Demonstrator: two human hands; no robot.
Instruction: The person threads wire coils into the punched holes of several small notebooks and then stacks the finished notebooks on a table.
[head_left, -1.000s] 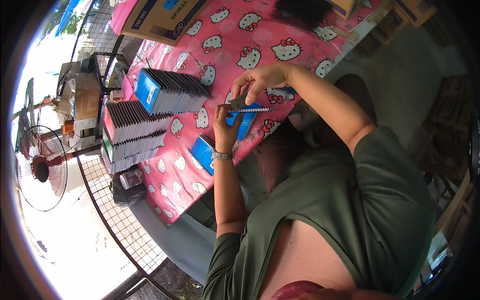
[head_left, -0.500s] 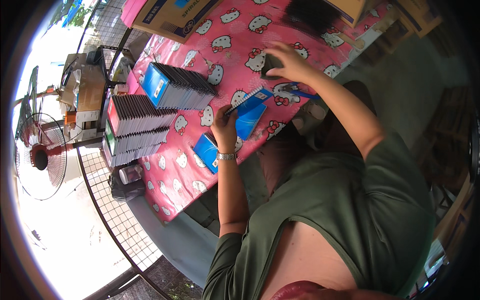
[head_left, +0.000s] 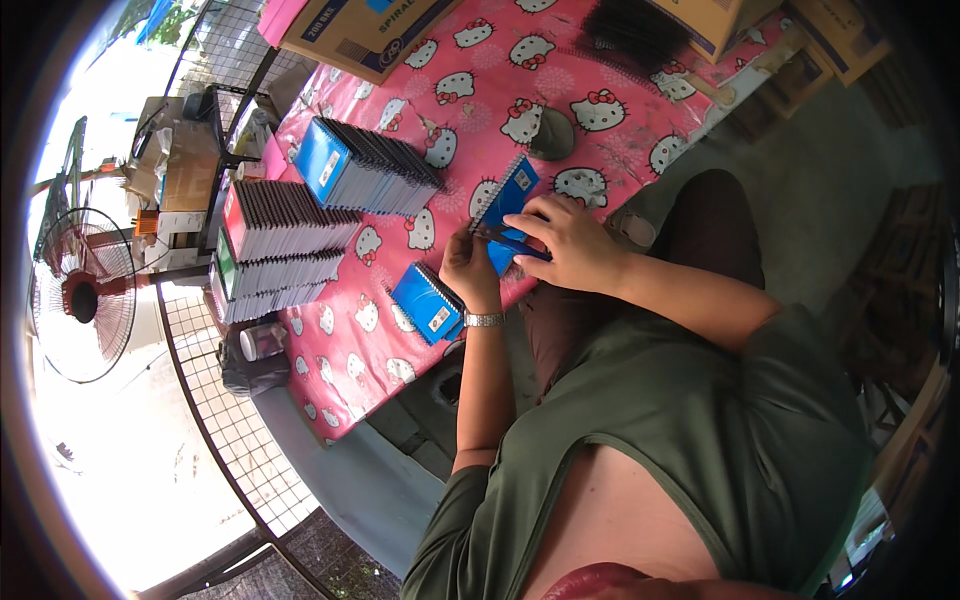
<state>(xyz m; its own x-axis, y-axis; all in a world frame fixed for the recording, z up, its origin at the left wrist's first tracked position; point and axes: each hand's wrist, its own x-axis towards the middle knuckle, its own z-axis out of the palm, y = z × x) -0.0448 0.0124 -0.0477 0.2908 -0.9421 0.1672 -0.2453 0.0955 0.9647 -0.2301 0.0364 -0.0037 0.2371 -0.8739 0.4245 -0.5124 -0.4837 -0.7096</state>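
Observation:
My left hand (head_left: 470,268), a metal-band watch at its wrist, pinches the near end of a blue spiral notebook (head_left: 510,192). Closed round blue-handled pliers (head_left: 517,245), my right hand (head_left: 570,243) brings their tip to the end of the notebook's wire coil, beside my left fingers. The pliers' jaws are mostly hidden by my fingers. Below the held notebook, another blue cover shows in part. Left of my left wrist, more blue spiral notebooks (head_left: 428,302) lie at the table's near edge. A dark green, cup-like object (head_left: 552,135) rests beyond my right hand.
Tall stacks of spiral notebooks, blue (head_left: 365,165), red (head_left: 285,220) and green (head_left: 275,280), stand on the left of the pink patterned table (head_left: 340,375). Cardboard boxes (head_left: 365,35) and a bundle of black coils (head_left: 632,35) lie along the far side. A fan (head_left: 82,298) stands far left.
My right hand has let go of the dark green object and moved nearer to me, picking up the blue-handled pliers from the table. It now meets my left hand at the notebook.

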